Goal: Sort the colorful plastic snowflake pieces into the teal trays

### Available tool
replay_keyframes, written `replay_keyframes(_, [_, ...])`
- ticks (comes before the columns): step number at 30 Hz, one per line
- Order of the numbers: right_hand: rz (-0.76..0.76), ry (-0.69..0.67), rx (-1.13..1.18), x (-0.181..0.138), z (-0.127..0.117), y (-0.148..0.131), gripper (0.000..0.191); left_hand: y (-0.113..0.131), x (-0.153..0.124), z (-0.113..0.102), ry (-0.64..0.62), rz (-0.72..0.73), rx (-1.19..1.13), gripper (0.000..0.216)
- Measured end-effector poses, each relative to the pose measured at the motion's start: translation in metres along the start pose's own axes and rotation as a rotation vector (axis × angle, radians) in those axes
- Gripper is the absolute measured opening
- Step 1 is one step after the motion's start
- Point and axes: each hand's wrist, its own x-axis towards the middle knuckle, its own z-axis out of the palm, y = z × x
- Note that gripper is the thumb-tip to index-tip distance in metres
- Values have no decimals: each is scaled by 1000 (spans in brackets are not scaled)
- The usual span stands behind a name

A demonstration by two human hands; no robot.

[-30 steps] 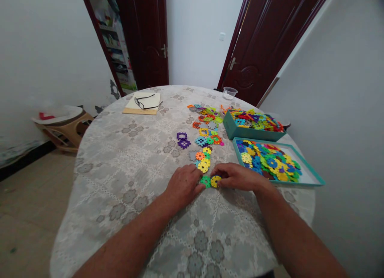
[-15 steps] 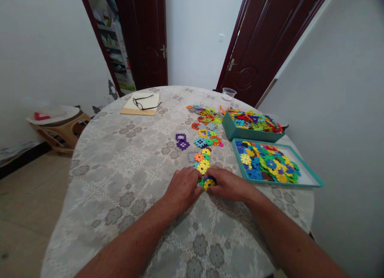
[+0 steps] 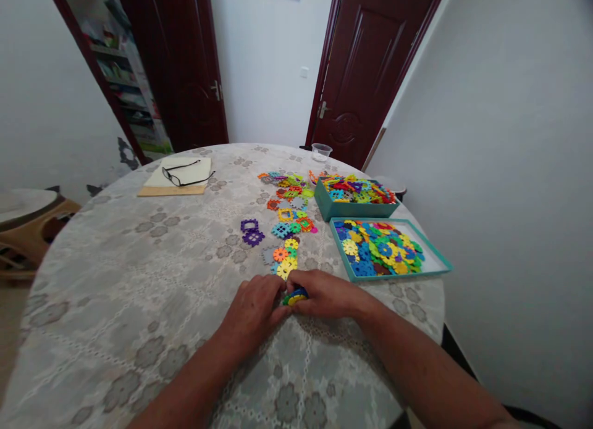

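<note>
My right hand point(image 3: 319, 293) is closed around a small stack of round notched plastic discs point(image 3: 295, 297), with yellow, green and blue showing. Fingers of my left hand point(image 3: 259, 302) press together at the left edge of the same discs; its fingertips are partly hidden. Just beyond both hands, a yellow notched disc point(image 3: 286, 267) lies on the tablecloth, with an orange disc point(image 3: 280, 254), a green one and a grey square piece point(image 3: 269, 255) close by. Two purple square pieces point(image 3: 252, 236) lie farther left.
A shallow tray point(image 3: 442, 270) of colourful discs stands at the right, with a deeper teal box point(image 3: 361, 211) of pieces behind it. More loose pieces point(image 3: 286, 215) run up the middle. Glasses point(image 3: 178, 177) rest on a notebook point(image 3: 152, 191) at far left. A clear cup point(image 3: 321, 152) stands at the back.
My view has swung right, so things appear farther left. The held discs have tilted from facing me to nearly edge-on; both hands stay on them.
</note>
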Motion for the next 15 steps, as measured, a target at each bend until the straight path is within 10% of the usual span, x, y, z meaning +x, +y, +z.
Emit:
replay_keyframes(5, [100,325,-68,-19,-41,25,34,-3,0,1,12,-3,-7,14])
replay_keyframes(15, [915,945,-550,-66,-89,118,40,-5,-1,0,131,-42,-32,15])
